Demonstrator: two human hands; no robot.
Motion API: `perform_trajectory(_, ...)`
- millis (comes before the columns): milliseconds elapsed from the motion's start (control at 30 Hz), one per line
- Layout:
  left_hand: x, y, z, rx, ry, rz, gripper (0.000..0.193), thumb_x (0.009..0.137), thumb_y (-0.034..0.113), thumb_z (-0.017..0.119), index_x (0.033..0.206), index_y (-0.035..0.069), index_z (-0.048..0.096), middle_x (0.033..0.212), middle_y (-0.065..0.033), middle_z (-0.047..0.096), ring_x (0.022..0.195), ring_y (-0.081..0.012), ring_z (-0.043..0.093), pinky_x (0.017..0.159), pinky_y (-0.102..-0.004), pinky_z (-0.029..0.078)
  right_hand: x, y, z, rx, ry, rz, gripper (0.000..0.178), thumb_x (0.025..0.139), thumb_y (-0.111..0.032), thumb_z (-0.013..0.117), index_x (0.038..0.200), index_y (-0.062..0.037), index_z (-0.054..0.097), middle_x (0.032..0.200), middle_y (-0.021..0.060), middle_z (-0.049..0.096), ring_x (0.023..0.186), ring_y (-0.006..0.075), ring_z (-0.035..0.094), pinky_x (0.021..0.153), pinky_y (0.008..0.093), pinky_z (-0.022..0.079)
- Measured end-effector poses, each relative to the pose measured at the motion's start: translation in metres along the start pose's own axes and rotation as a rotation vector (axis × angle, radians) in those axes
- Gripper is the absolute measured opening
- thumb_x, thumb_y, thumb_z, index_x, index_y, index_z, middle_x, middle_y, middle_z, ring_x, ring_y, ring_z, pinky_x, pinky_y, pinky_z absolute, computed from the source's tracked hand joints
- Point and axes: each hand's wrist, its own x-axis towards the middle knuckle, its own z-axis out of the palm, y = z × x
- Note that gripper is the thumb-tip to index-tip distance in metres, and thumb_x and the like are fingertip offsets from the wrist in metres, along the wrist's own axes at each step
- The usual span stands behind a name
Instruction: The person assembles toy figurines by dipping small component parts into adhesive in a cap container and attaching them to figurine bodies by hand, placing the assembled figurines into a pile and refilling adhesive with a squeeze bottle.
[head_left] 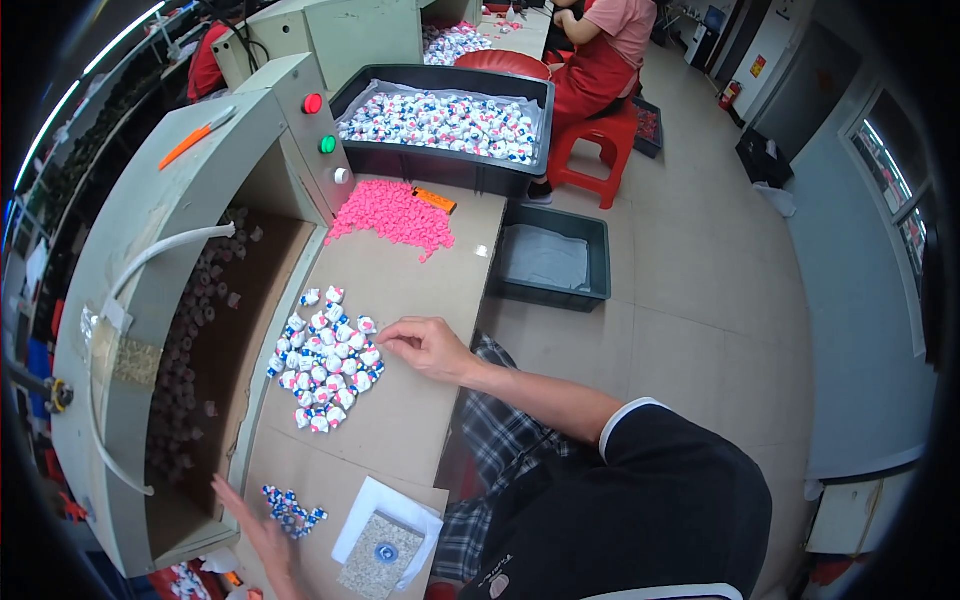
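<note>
On the brown worktop lies a cluster of small white figurines with blue and pink parts (325,360). My right hand (425,347) is at the right edge of this cluster, thumb and fingertips pinched together. Whatever may be between the fingertips is too small to make out. Lower down, my left hand (262,535) is open, its fingers stretched out. It is beside a small heap of blue-and-white pieces (292,512). To the right of that heap, a grey speckled block (375,560) with a round blue piece on it rests on a white sheet (365,505).
A curved grey-green booth (200,175) with more figurines inside borders the worktop's left. Beyond lie pink pieces (390,215), an orange tool (434,201) and a black bin of figurines (450,160). A dark lined crate (600,260) stands on the floor. Another person sits on a red stool (605,145).
</note>
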Motion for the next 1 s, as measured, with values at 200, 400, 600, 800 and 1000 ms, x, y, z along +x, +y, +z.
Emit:
perform_trajectory(200, 0.120, -0.024, -0.011, -0.020, -0.304, -0.669, 0.068, 0.089, 0.051, 0.039, 0.138, 0.006, 0.025, 0.143, -0.0162, 0.023, 0.133, -0.0292, 0.020, 0.108, -0.0371, 0.015, 0.002, 0.007, 0.000, 0.008, 0.011, 0.000, 0.013, 0.084, -0.005, 0.057, 0.093, -0.0021, 0.065, 0.079, 0.0047, 0.061, 0.066, 0.0073, 0.051, 0.059, 0.0218, 0.041)
perform_trajectory(400, 0.152, -0.136, 0.022, 0.540, 0.223, -0.094, 0.063, 0.090, 0.049, 0.041, 0.135, 0.007, 0.033, 0.139, -0.0190, 0.030, 0.130, -0.0336, 0.026, 0.104, -0.0431, 0.025, 0.001, 0.008, 0.008, 0.015, 0.028, 0.033, 0.013, 0.084, -0.005, 0.056, 0.093, -0.0011, 0.065, 0.078, 0.0038, 0.061, 0.065, 0.0061, 0.049, 0.058, 0.0217, 0.041)
perform_trajectory(600, 0.141, -0.083, 0.003, 0.781, 0.235, -0.468, 0.053, 0.089, 0.044, 0.046, 0.127, 0.007, 0.045, 0.129, -0.0203, 0.042, 0.120, -0.0356, 0.039, 0.099, -0.0454, 0.031, 0.003, 0.011, 0.006, 0.013, 0.055, 0.016, 0.013, 0.083, -0.005, 0.056, 0.092, 0.0003, 0.064, 0.076, 0.0036, 0.061, 0.062, 0.0056, 0.048, 0.056, 0.0216, 0.040)
perform_trajectory(800, 0.141, -0.111, 0.008, 0.681, 0.378, -0.337, 0.049, 0.090, 0.042, 0.043, 0.124, 0.006, 0.047, 0.127, -0.0229, 0.044, 0.119, -0.0363, 0.040, 0.099, -0.0434, 0.032, 0.001, 0.014, 0.011, -0.012, 0.056, 0.018, 0.013, 0.083, -0.005, 0.056, 0.092, 0.0006, 0.064, 0.076, 0.0039, 0.060, 0.062, 0.0056, 0.047, 0.055, 0.0215, 0.040)
perform_trajectory(1000, 0.142, -0.122, 0.005, 0.585, 0.194, -0.376, 0.046, 0.092, 0.037, 0.041, 0.122, 0.003, 0.048, 0.119, -0.0223, 0.051, 0.108, -0.0375, 0.049, 0.091, -0.0422, 0.039, 0.001, 0.008, 0.006, -0.015, 0.054, 0.043, 0.013, 0.083, -0.004, 0.057, 0.092, 0.0007, 0.064, 0.076, 0.0041, 0.060, 0.060, 0.0053, 0.047, 0.054, 0.0214, 0.040)
